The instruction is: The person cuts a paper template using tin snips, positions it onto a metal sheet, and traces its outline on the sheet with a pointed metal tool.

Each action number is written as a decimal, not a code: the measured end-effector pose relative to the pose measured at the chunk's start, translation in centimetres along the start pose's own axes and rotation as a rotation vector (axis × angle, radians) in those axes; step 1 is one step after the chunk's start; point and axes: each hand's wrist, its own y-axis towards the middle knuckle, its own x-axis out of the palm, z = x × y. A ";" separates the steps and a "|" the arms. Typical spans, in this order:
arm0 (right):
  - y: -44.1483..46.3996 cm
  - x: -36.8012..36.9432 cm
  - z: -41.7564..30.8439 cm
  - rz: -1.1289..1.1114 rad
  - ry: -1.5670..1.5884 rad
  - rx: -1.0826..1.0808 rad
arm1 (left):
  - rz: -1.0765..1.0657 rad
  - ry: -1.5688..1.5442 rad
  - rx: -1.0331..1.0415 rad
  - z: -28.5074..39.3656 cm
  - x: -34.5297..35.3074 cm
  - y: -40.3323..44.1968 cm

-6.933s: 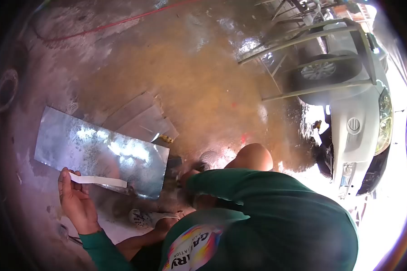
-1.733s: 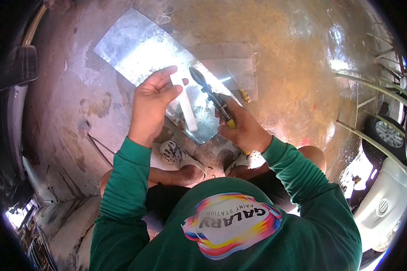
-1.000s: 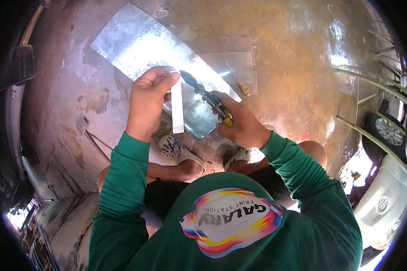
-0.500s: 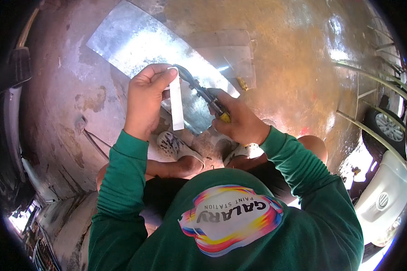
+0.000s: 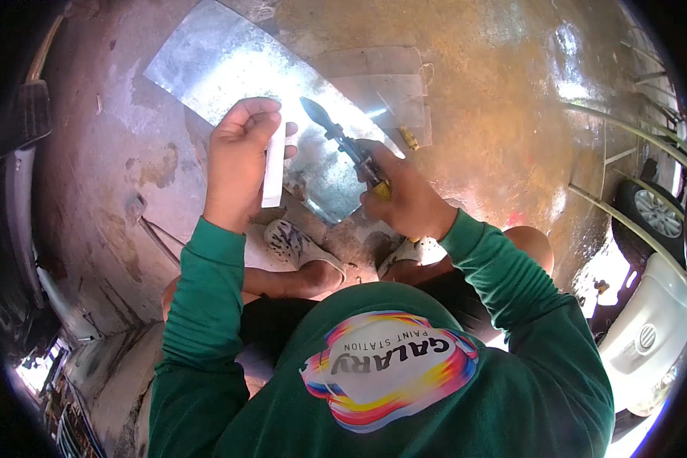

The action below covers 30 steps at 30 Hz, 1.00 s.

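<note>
The left hand (image 5: 235, 156) is pinching a white strip (image 5: 273, 179). The right hand (image 5: 411, 196) is gripping tin snips (image 5: 347, 143) — fingers wrapped.

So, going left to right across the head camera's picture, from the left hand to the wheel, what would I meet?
Left hand → strip → snips → right hand → wheel.

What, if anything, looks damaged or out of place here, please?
A ragged brownish patch marks the floor left of the left hand, darker than its surroundings; stain or damage, I cannot tell. The pale strip and cutters show nothing obviously odd.
</note>
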 end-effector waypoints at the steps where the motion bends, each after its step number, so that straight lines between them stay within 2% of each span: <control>1: 0.1 -0.2 0.1 0.009 -0.010 0.021 | 0.000 0.000 0.001 0.0 -0.1 0.0; 4: 0.2 -0.5 0.7 0.014 -0.042 0.077 | 0.002 -0.034 -0.001 0.2 0.0 0.0; 6: 0.2 -0.4 0.5 0.011 -0.035 0.064 | -0.070 -0.131 -0.035 0.3 -0.2 0.0; 16: 0.2 -0.5 -0.5 -0.032 0.006 0.049 | -0.095 -0.078 0.033 0.0 -0.1 0.2; 20: -0.4 -0.5 1.3 0.031 -0.038 -0.028 | -0.150 0.124 0.120 -0.6 -0.2 0.5; 21: -0.8 -0.1 3.3 0.068 -0.021 -0.092 | -0.151 0.192 0.041 0.2 0.4 0.2; 22: -0.6 -0.7 1.8 -0.020 0.017 0.050 | -0.173 0.294 0.072 1.1 0.8 -0.3; 23: -1.2 -0.2 3.3 0.029 0.179 0.078 | -0.179 0.159 0.167 -3.0 0.1 1.4; 24: -0.9 -0.2 3.2 0.002 0.323 0.065 | -0.200 0.329 0.462 -2.4 0.5 1.7; 25: -0.3 -0.1 1.3 -0.017 0.312 0.035 | -0.175 0.222 0.239 -0.7 0.8 0.7; 26: -0.7 -0.3 3.0 0.071 0.202 0.083 | -0.161 0.329 0.381 -1.8 1.0 2.1; 27: -0.5 0.1 2.6 0.121 0.190 0.095 | -0.140 0.327 0.389 -1.5 1.2 2.2; 28: 0.1 -0.7 0.9 0.018 0.267 0.163 | -0.122 0.360 0.471 -1.4 1.3 2.2; 29: 0.3 -0.4 1.3 0.045 0.307 0.098 | -0.134 0.393 0.449 -0.7 1.3 2.1; 30: 0.3 -0.7 0.5 0.026 0.348 0.137 | -0.115 0.366 0.457 -0.1 1.5 1.8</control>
